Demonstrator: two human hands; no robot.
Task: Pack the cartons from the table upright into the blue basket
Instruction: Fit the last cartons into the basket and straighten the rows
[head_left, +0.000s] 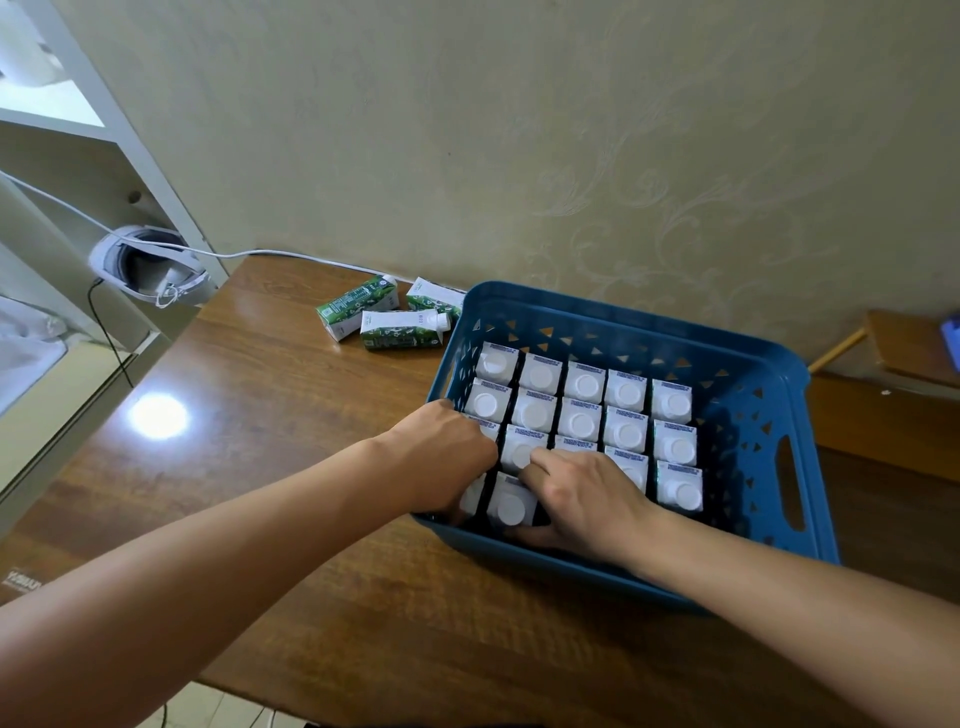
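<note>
In the blue basket's near corner, our left hand and right hand both grip one upright carton among standing rows; farther back, three cartons lie on the table.

Patterned beige wall, perhaps wallpaper.

Glossy wooden table, perforated blue plastic basket, printed paperboard cartons.
</note>
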